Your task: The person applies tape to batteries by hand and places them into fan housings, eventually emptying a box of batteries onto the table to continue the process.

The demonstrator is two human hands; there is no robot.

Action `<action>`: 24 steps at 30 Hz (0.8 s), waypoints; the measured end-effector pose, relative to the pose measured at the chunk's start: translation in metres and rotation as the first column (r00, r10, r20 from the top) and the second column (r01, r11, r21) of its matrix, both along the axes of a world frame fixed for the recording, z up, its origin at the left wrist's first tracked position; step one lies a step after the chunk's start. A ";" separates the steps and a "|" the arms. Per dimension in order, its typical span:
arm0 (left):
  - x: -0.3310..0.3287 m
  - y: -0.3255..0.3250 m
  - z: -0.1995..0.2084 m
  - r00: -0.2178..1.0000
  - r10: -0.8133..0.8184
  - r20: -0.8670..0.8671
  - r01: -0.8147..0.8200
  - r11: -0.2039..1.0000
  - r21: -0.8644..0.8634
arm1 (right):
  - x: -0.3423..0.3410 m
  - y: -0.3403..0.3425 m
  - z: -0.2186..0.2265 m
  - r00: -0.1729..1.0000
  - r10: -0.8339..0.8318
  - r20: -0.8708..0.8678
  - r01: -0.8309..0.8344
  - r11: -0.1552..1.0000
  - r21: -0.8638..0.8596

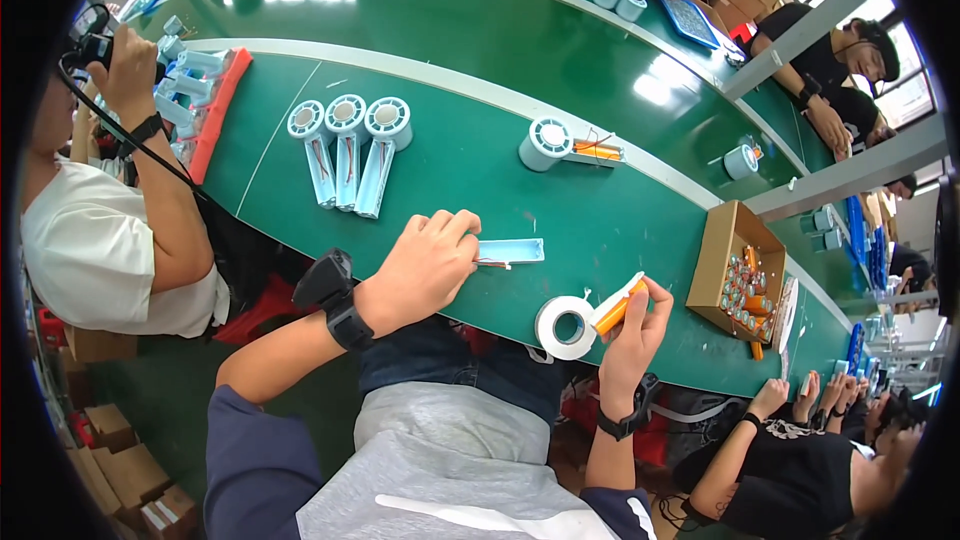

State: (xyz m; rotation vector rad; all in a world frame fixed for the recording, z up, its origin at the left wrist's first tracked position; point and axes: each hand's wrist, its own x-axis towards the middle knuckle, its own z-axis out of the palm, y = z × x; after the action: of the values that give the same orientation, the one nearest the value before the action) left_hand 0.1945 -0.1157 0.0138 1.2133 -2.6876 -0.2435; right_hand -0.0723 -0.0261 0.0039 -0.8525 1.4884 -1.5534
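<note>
Grey and navy clothing on the person's own torso fills the bottom of the head view, with both forearms rising from it toward the green worktable (470, 155). Each wrist carries a black band. The left hand (425, 265) lies knuckles up at the table's near edge, fingers curled and pressed onto the end of a pale blue handle shell (510, 251) that lies flat on the green surface and points to the right; thin wires show at the fingertips. The right hand (635, 325) pinches an orange cylindrical battery cell (618, 307) between thumb and fingers, holding it tilted just above the table edge. A white tape roll (566, 327) lies touching the low end of that cell.

Farther back, three pale blue fan bodies (350, 145) lie side by side, round white heads away from the person. Another fan body (560, 145) lies alone to their right, with orange cells at its open handle. A cardboard box (715, 260) of cells stands to the right. Other people work on both sides and across the table.
</note>
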 end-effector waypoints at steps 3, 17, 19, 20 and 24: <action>0.004 -0.003 -0.006 0.970 -0.049 -0.238 0.039 0.998 -0.046 | -0.005 -0.014 0.000 0.993 0.105 0.044 -0.104 0.994 -0.018; -0.002 0.002 -0.039 0.753 -0.106 -0.650 -0.031 0.980 -0.196 | 0.024 -0.067 -0.018 0.521 0.406 -0.751 -0.738 0.656 -0.158; -0.003 0.004 -0.040 0.745 -0.089 -0.661 -0.053 0.980 -0.193 | 0.023 -0.069 -0.008 0.213 0.270 -0.939 -0.791 0.612 -0.003; -0.003 0.004 -0.040 0.740 -0.086 -0.667 -0.064 0.978 -0.197 | 0.025 -0.070 -0.004 0.045 0.187 -0.981 -0.796 0.600 0.078; -0.001 0.004 -0.043 0.732 -0.080 -0.676 -0.078 0.977 -0.200 | 0.036 -0.081 0.005 -0.085 0.116 -0.990 -0.802 0.581 0.137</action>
State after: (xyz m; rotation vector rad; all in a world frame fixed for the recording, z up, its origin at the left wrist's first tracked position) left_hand 0.1932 -0.1112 -0.0290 0.8303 -1.9987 -0.3138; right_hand -0.0366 -0.1074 0.0087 -2.8918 1.0325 -0.5502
